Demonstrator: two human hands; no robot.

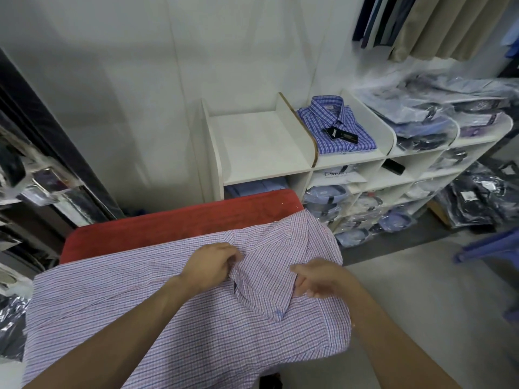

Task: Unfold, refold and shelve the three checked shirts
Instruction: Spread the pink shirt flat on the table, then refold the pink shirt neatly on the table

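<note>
**Operator:** What is the status of the task?

**Guide:** You have one folded blue-and-white checked shirt (337,124) lying in the second top compartment of the white compartmented shelf unit (297,161); judge that one as shelved. The top compartment to its left holds nothing. The pink-and-blue checked shirt (174,310) lies spread across the red padded worktop (157,228), collar toward the shelf unit. Judge it as unfolded and not yet refolded. A third checked shirt cannot be identified here.

**Operator:** What are your hands doing?

**Guide:** Your left hand (209,262) pinches the fabric just beside the collar. Your right hand (317,279) rests near the collar's other side, fingers loosely bent; whether it grips cloth cannot be told.

**Operator:** Any readable writing?

**Guide:** A white packet (335,176) in the compartment below reads "T-SHIRT", partly cut off. The black hang tag (341,136) on the shelved shirt is too small to read.
</note>
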